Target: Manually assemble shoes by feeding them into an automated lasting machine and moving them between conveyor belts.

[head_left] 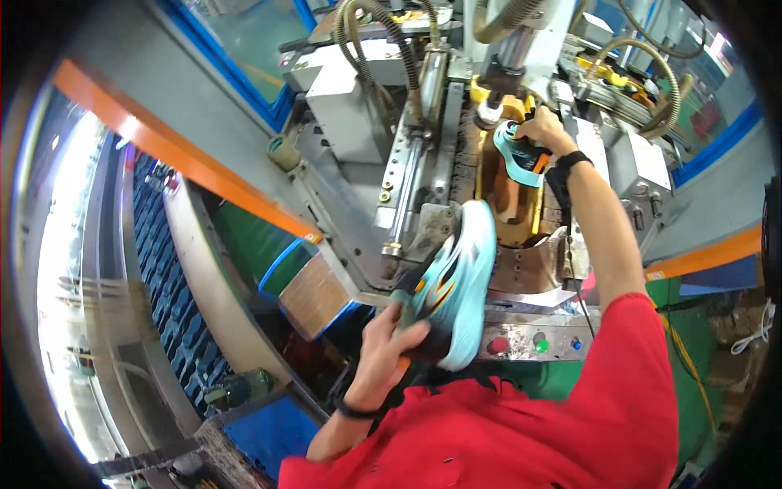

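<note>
Filling the background, machine (350, 122): open toward the body at its bay (520, 236), apparently leaving an arm room.
Near shoe (472, 281): raised outside the bay, with sole turned right, probably to stay clear.
Far shoe (521, 167): in the bay, near a brown form (507, 201).
Left hand (381, 350): clamped around near shoe's upper, apparently for one-handed control.
Right hand (546, 130): closed on far shoe's collar, seemingly steadying it.

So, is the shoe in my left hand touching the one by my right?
Apart: the head view shows a plain gap between the nearer shoe and the farther shoe.
</note>
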A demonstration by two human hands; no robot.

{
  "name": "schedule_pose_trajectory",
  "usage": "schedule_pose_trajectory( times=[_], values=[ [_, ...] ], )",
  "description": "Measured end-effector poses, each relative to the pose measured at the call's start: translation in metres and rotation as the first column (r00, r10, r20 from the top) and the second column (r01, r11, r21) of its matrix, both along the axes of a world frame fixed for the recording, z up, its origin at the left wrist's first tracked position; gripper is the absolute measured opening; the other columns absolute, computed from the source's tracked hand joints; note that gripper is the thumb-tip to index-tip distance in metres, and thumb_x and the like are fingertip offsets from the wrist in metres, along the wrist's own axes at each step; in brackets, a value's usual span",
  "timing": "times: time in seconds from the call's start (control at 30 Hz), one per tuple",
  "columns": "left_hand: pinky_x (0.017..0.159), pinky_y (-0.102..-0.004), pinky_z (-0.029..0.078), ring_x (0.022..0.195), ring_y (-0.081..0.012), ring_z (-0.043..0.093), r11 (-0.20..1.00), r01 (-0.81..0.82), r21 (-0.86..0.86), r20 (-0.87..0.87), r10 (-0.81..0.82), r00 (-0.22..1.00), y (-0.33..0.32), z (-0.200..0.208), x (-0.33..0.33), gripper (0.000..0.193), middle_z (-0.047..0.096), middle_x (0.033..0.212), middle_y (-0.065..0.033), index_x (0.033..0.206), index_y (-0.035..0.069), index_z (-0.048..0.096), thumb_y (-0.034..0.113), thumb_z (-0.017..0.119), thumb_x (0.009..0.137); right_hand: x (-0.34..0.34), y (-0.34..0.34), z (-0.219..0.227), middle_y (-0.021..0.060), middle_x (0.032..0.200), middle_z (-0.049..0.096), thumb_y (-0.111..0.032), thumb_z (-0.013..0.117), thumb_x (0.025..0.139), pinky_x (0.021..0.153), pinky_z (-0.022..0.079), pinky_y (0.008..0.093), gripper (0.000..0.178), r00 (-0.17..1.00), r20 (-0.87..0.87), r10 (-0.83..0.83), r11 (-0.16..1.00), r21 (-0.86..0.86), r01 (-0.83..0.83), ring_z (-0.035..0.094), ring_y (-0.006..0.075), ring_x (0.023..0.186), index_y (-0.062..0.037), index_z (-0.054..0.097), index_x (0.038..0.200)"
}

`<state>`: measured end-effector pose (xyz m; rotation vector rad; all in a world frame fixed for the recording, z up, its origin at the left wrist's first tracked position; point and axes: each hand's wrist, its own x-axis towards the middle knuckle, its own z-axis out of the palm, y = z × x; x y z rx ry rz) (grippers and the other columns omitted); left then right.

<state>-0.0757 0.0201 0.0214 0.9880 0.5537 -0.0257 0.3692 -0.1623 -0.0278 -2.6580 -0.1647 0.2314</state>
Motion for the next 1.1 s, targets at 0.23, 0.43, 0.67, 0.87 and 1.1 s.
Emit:
schedule_pose_trajectory(
  times=[0.23,0.43,0.67,0.87,1.1],
  values=[
    [0.089,-0.0335,0.052,0.101,-0.0223,0.064,0.818,-0.570,0.077,0.040,0.569,0.822,-0.015,-0.003,-0.163,0.045,0.062,0.115,-0.0121,0.125,-0.007,0.050,0.003,0.061,0.082,0.009,0.032,-0.121,0.0265,0.088,0.067,-0.022,0.061,0.082,0.072,0.055,0.0443,0.045,0.868,0.495,0.047,0.998,-0.054,-0.024,0.068,0.0388,0.085,0.0074,0.043,0.110],
    [0.080,-0.0333,0.053,0.094,-0.0200,0.065,0.547,-0.835,0.058,-0.188,0.827,0.529,-0.081,-0.058,-0.232,0.039,0.064,0.106,-0.0084,0.119,0.000,0.057,0.013,0.067,0.084,-0.209,0.060,-0.014,0.0209,0.093,0.067,-0.022,0.056,0.090,0.079,0.048,0.0459,0.028,0.850,0.258,0.459,0.853,0.139,-0.502,0.064,0.0375,0.091,0.0018,0.062,0.104],
    [0.075,-0.0328,0.056,0.083,-0.0216,0.067,0.118,-0.987,-0.108,-0.370,0.917,0.150,-0.148,-0.131,-0.297,0.019,0.066,0.096,-0.0142,0.098,-0.008,0.063,0.005,0.067,0.085,-0.377,0.055,-0.180,0.0211,0.104,0.060,-0.009,0.058,0.088,0.087,0.045,0.0418,0.021,0.354,0.249,0.902,0.365,0.000,-0.931,0.056,0.0378,0.103,-0.0013,0.060,0.107],
    [0.063,-0.0408,0.056,0.072,-0.0264,0.066,-0.414,-0.909,0.037,-0.333,0.853,-0.402,-0.164,-0.181,-0.431,0.022,0.067,0.086,-0.0143,0.093,-0.008,0.064,0.006,0.073,0.078,-0.347,0.071,-0.231,0.0162,0.097,0.058,-0.006,0.057,0.085,0.081,0.046,0.0399,0.022,0.252,0.395,0.884,0.255,0.046,-0.966,0.058,0.0348,0.091,-0.0033,0.060,0.107],
    [0.078,-0.0383,0.054,0.084,-0.0253,0.066,-0.688,-0.614,0.387,-0.324,0.522,-0.789,-0.143,-0.262,-0.652,0.036,0.066,0.095,-0.0144,0.099,-0.005,0.060,0.004,0.076,0.068,-0.444,0.260,-0.040,0.0155,0.103,0.061,-0.006,0.060,0.088,0.082,0.048,0.0323,0.023,0.167,0.549,0.819,0.053,0.217,-0.975,0.061,0.0269,0.095,0.0018,0.059,0.110]
  ],
)
